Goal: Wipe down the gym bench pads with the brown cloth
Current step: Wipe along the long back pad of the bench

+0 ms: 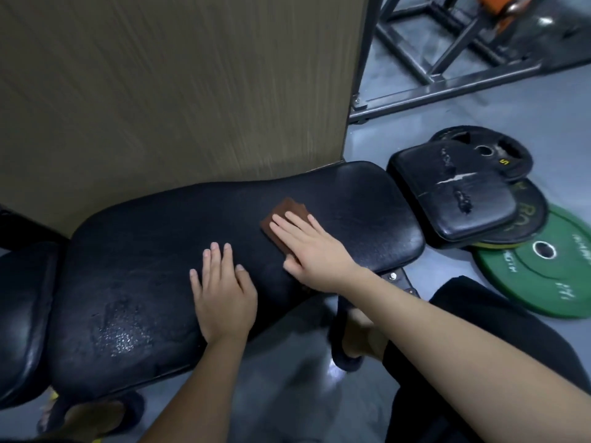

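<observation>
A wood-grain panel (179, 81) fills the upper left, standing right behind the bench. In front of me stretches the long black bench pad (153, 266), its vinyl scuffed and worn, with a rough, glistening patch near the lower left. A second black pad (22, 314) sits at its left end. A grey metal frame (447, 59) stands on the floor at upper right. To the right of the bench, on the grey floor, lies a green weight plate (553, 276) with pale lettering I cannot read, and beside it a stack of black plates; the top black plate (486, 151) shows a yellow "5". A small cracked black cushion (454, 193) rests on those plates. My right hand (307, 247) lies flat with fingers spread, pressing the brown cloth (286, 211) onto the right half of the long pad. My left hand (224, 289) rests open and empty on the pad's middle, palm down.
</observation>
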Tool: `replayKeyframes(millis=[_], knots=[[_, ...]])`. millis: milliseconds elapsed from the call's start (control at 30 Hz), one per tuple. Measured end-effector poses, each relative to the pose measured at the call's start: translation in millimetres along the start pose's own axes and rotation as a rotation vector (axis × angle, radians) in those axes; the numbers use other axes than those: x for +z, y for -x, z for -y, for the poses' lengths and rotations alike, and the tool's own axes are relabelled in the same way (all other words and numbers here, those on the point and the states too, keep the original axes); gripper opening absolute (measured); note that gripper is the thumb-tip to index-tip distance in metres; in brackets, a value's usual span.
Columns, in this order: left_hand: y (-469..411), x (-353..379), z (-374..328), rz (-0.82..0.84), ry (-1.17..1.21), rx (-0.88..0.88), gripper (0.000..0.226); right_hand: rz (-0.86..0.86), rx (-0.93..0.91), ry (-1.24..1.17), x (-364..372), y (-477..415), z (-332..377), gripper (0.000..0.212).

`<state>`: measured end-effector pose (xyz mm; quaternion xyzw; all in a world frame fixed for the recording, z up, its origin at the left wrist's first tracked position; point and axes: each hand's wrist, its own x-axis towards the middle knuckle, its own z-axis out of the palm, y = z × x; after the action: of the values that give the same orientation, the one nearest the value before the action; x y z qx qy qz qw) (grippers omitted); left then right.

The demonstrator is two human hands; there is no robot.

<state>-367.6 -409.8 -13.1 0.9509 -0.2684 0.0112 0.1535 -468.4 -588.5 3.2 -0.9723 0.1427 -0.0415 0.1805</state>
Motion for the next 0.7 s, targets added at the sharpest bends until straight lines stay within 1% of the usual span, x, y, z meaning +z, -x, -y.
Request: replayKeyframes(millis=[100,200,300,367,400,467,600,700], knots=[[1,-1,-2,-0.018,0.023,0.003,0.057,-0.092,0.128,-0.017,-18,44,-41,0.071],[2,-2,-2,-0.015,0.004,0.015,0.059,-0.173,0.37,-0.04,-36,61,-93,0.074],[0,-1,-2,0.007,-0.008,0.002,0.054,-0.191,0.597,-0.006,-45,41,-118,0.074],[0,0,-3,0.01,-0.004,-0.016,0.053,-0.186,0.696,0.019,-44,17,-115,0.072],[0,0,-3,0.007,0.001,-0.021,0.053,-0.19,0.717,0.032,-43,6,-109,0.071],[0,0,-4,-0.005,0.01,-0.021,0.053,-0.17,0.683,0.046,-40,-10,-89,0.071],[-1,-2,-4,-0.006,0.027,0.002,0.057,-0.019,0.384,0.018,-26,-9,-37,0.077],[0,-3,-3,0.027,0.02,0.015,0.066,0.086,0.266,-0.041,-20,10,-22,0.071]])
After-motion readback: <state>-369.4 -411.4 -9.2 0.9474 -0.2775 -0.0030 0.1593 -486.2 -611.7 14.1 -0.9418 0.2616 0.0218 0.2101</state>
